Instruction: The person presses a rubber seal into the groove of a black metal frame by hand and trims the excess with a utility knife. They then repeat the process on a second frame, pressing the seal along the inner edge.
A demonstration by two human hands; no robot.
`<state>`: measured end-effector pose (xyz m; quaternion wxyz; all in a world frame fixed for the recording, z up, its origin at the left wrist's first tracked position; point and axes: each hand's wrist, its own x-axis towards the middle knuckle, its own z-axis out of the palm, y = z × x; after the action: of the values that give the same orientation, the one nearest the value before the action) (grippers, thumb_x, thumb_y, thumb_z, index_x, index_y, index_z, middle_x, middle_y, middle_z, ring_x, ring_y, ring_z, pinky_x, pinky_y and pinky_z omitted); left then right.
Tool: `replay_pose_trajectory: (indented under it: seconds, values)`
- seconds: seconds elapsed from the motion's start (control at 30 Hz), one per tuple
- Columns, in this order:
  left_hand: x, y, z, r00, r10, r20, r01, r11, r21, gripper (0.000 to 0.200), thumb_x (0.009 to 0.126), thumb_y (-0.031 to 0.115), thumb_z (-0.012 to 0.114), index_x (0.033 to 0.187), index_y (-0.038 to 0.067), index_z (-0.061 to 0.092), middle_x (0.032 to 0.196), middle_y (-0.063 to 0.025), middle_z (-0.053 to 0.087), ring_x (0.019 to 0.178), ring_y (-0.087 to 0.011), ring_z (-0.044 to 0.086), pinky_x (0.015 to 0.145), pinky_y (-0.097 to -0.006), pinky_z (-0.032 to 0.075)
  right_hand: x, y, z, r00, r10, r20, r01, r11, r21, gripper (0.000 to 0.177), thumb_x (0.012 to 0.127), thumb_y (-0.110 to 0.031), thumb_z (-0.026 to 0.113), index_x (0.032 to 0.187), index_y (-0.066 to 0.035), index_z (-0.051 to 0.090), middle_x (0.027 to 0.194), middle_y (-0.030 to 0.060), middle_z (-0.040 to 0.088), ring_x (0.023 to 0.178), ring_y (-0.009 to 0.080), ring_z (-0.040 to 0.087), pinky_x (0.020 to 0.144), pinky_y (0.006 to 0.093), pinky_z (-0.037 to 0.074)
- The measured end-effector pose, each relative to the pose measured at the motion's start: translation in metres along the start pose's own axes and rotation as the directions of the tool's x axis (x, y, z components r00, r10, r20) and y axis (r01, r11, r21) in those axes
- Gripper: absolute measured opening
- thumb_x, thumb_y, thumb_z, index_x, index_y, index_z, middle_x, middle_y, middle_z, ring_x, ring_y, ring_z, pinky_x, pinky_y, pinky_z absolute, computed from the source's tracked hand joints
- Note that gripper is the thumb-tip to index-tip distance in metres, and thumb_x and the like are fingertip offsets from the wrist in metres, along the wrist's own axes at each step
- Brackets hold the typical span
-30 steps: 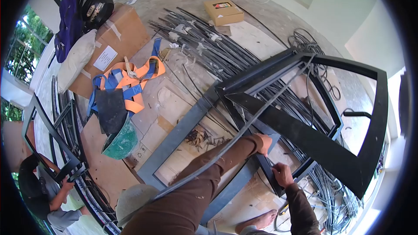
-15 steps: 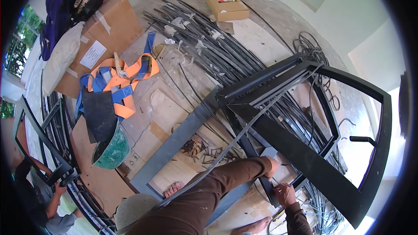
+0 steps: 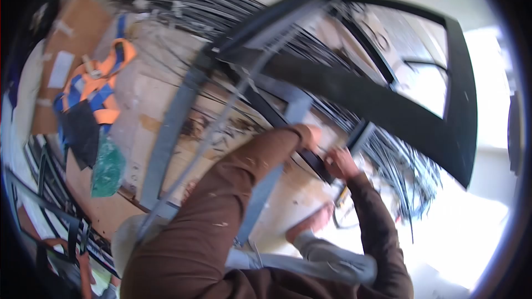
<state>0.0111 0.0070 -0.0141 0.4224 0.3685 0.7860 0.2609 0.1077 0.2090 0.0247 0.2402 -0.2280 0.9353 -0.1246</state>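
Observation:
My left hand point(image 3: 310, 136) is against the dark metal bar point(image 3: 266, 106) of a frame, its fingers mostly hidden and blurred. Beside it, my right hand point(image 3: 341, 163) has its fingers bent together at the bar's lower end; what they pinch is too small to tell. Over the bar lies a large black metal frame point(image 3: 354, 83) with an open window and a handle point(image 3: 424, 63). A long grey strip point(image 3: 221, 116) runs diagonally across the left side of the frame.
Bundled dark rods point(image 3: 188, 0) lie behind. An orange and blue harness point(image 3: 105, 88), a green helmet point(image 3: 108, 169) and a cardboard box point(image 3: 75, 50) are at left. Tangled wires point(image 3: 410, 171) lie at right. A co-worker's arm point(image 3: 84, 271) shows at lower left.
The view has swung, so the frame, rods and both hands appear higher and further left. More of my right sleeve and my legs shows. Both hands remain near the bar's end.

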Motion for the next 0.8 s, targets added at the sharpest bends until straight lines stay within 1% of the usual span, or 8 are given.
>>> replay_pose_trajectory:
  seconds: [0.03, 0.13, 0.2, 0.37, 0.5, 0.53, 0.67, 0.8]
  values:
    - [0.0, 0.003, 0.002, 0.999, -0.036, -0.032, 0.038, 0.999, 0.033, 0.04, 0.073, 0.036, 0.082, 0.094, 0.002, 0.076, 0.095, -0.0192, 0.073, 0.087, -0.032, 0.071, 0.081, -0.0423, 0.055, 0.002, -0.009, -0.009, 1.0, -0.006, 0.02, 0.007, 0.997, -0.076, 0.016, 0.079, -0.021, 0.06, 0.083, -0.01, 0.071, 0.088, 0.0127, 0.066, 0.098, 0.0329, 0.06, 0.084, 0.0479, 0.044]
    - [0.01, -0.005, 0.009, 1.0, -0.007, 0.003, 0.007, 1.0, 0.028, 0.03, 0.078, 0.029, 0.077, 0.095, 0.004, 0.077, 0.093, -0.0187, 0.073, 0.084, -0.0314, 0.071, 0.079, -0.0405, 0.054, 0.005, -0.011, -0.018, 1.0, -0.019, 0.018, 0.019, 0.999, 0.026, 0.018, 0.075, -0.021, 0.059, 0.076, -0.007, 0.07, 0.085, 0.0177, 0.067, 0.092, 0.038, 0.064, 0.076, 0.0554, 0.046]
    - [0.003, 0.001, 0.006, 1.0, 0.012, 0.023, -0.012, 1.0, -0.013, 0.03, 0.08, 0.029, 0.076, 0.097, 0.005, 0.077, 0.092, -0.0178, 0.074, 0.084, -0.0302, 0.07, 0.079, -0.0397, 0.053, 0.007, -0.007, -0.017, 0.997, 0.024, 0.069, -0.027, 0.999, 0.045, 0.019, 0.074, -0.023, 0.059, 0.076, -0.008, 0.071, 0.088, 0.0182, 0.069, 0.092, 0.0382, 0.065, 0.08, 0.0592, 0.046]
    - [0.002, 0.016, 0.008, 0.997, -0.029, 0.074, 0.032, 0.999, -0.038, 0.029, 0.083, 0.027, 0.073, 0.101, 0.005, 0.077, 0.092, -0.016, 0.074, 0.086, -0.0276, 0.069, 0.081, -0.0377, 0.052, 0.008, -0.003, -0.015, 0.994, 0.015, 0.112, -0.017, 1.0, 0.014, 0.027, 0.078, -0.023, 0.058, 0.085, -0.001, 0.072, 0.097, 0.0193, 0.071, 0.097, 0.0377, 0.068, 0.099, 0.0712, 0.04]
    - [0.009, 0.03, 0.014, 0.992, -0.042, 0.117, 0.048, 0.998, -0.05, 0.027, 0.086, 0.022, 0.071, 0.105, 0.004, 0.076, 0.095, -0.0139, 0.075, 0.089, -0.0228, 0.068, 0.085, -0.0346, 0.051, 0.01, 0.005, -0.018, 0.974, 0.058, 0.218, -0.056, 0.998, -0.012, 0.024, 0.073, -0.024, 0.065, 0.085, -0.005, 0.074, 0.093, 0.0172, 0.072, 0.091, 0.0355, 0.07, 0.088, 0.0596, 0.046]
    - [0.01, 0.031, 0.017, 0.99, -0.046, 0.13, 0.055, 0.996, -0.068, 0.027, 0.087, 0.022, 0.07, 0.106, 0.004, 0.075, 0.096, -0.0133, 0.075, 0.089, -0.0214, 0.068, 0.085, -0.034, 0.051, 0.01, 0.007, -0.015, 0.982, 0.062, 0.181, -0.059, 0.998, -0.025, 0.026, 0.069, -0.026, 0.07, 0.087, -0.008, 0.075, 0.093, 0.0153, 0.073, 0.09, 0.0333, 0.07, 0.085, 0.0515, 0.045]
    - [0.008, 0.037, 0.013, 0.987, -0.034, 0.159, 0.055, 0.99, -0.129, 0.025, 0.087, 0.02, 0.07, 0.107, 0.006, 0.076, 0.099, -0.0148, 0.075, 0.091, -0.0234, 0.069, 0.088, -0.0345, 0.05, 0.007, 0.002, -0.025, 0.976, 0.069, 0.206, -0.082, 0.995, 0.055, 0.031, 0.066, -0.028, 0.074, 0.091, -0.01, 0.075, 0.095, 0.0131, 0.073, 0.095, 0.0305, 0.069, 0.09, 0.0489, 0.042]
    - [0.008, 0.04, 0.013, 0.981, -0.039, 0.189, 0.082, 0.97, -0.229, 0.028, 0.088, 0.022, 0.073, 0.108, 0.002, 0.075, 0.096, -0.0115, 0.075, 0.087, -0.0152, 0.066, 0.084, -0.0309, 0.05, 0.016, 0.007, -0.021, 0.969, 0.062, 0.24, -0.09, 0.99, 0.106, 0.028, 0.068, -0.025, 0.074, 0.09, -0.008, 0.075, 0.091, 0.0143, 0.073, 0.094, 0.0325, 0.069, 0.099, 0.0614, 0.036]
